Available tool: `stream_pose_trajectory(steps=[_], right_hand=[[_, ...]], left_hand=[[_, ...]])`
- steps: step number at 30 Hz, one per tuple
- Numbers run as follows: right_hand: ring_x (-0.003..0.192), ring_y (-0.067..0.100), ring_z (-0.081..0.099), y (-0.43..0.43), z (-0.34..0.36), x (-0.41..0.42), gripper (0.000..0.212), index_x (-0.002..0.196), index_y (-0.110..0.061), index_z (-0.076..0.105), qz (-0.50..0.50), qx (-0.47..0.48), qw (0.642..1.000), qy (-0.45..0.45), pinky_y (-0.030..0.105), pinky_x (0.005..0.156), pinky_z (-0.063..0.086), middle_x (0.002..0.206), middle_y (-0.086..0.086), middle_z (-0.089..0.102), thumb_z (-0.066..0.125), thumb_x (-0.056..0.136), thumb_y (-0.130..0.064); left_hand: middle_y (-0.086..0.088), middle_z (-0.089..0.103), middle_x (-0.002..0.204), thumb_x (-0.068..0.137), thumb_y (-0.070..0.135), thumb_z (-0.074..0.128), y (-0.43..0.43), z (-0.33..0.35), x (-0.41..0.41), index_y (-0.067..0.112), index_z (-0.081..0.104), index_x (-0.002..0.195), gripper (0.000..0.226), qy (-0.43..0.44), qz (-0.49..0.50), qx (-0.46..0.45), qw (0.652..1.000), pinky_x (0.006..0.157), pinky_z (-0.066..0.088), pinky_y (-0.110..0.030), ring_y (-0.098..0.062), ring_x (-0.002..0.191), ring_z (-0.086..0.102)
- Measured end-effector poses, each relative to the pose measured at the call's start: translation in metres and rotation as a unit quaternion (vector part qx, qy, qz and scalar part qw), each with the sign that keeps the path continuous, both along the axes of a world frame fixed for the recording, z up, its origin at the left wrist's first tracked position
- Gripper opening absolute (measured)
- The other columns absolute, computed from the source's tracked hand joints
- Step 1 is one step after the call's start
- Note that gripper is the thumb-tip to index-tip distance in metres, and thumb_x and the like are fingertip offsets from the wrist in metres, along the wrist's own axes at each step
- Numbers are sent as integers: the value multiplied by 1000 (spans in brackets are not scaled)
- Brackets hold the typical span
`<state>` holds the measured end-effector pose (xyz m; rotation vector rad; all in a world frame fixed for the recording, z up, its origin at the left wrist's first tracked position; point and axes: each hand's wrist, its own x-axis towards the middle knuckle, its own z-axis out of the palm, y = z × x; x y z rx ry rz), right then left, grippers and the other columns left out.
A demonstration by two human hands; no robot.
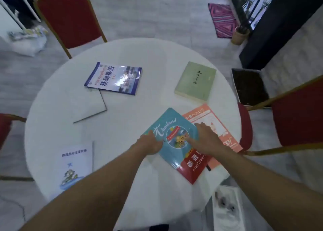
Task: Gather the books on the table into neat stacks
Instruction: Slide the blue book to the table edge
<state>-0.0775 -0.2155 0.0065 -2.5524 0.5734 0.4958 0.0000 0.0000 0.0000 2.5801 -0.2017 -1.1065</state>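
Several books lie spread on a round white table (125, 52). A teal and red Thailand book (172, 126) lies tilted over an orange book (208, 116) at the near right. My left hand (151, 144) grips the teal book's left edge. My right hand (205, 140) presses flat across both the teal and orange covers. A blue book (113, 78) rests at the far left, partly over a white thin book (83, 105). A green book (195, 81) lies at the far right. A white booklet (76, 162) sits near the front left edge.
Red chairs with gold frames stand at the far left (70, 16), at the right (295, 115) and at the left edge (5, 127). A dark planter box (250, 87) and a potted plant (240, 35) stand beyond the table at the right. A white tray (227, 211) lies on the floor below.
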Motion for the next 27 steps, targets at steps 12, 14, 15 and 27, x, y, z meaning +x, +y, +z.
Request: stream_pose_trajectory(steps=[12, 14, 15, 27], right_hand=[[128, 29, 42, -5, -43, -12, 83, 145, -23, 33, -32, -53, 998, 19, 46, 103, 44, 140, 9, 43, 72, 78, -52], [125, 30, 40, -1, -45, -10, 87, 143, -27, 30, -37, -60, 997, 29, 45, 101, 40, 136, 10, 42, 75, 73, -53], [123, 31, 39, 2, -46, -9, 91, 143, -28, 28, -45, -56, 997, 38, 45, 101, 38, 133, 12, 41, 76, 70, -55], [105, 21, 58, 77, -50, -14, 78, 123, -13, 36, -147, 135, 980, 18, 31, 81, 54, 122, 8, 51, 89, 68, -27]], left_hand=[[-20, 35, 140, 88, 29, 61, -13, -40, -30, 17, 3, 155, 89, -14, 179, -75, 981, 102, 41, -40, -37, 127, 46], [-16, 47, 131, 83, 26, 65, -12, -42, -32, 13, 19, 148, 80, -29, 245, -118, 962, 98, 45, -42, -34, 123, 50], [-14, 52, 125, 81, 24, 67, -12, -42, -31, 10, 29, 139, 70, -37, 274, -133, 952, 94, 50, -42, -32, 119, 54], [-16, 64, 118, 77, 9, 69, 43, -39, 0, -3, 57, 117, 43, 5, 343, -144, 928, 79, 61, -40, -30, 99, 67]])
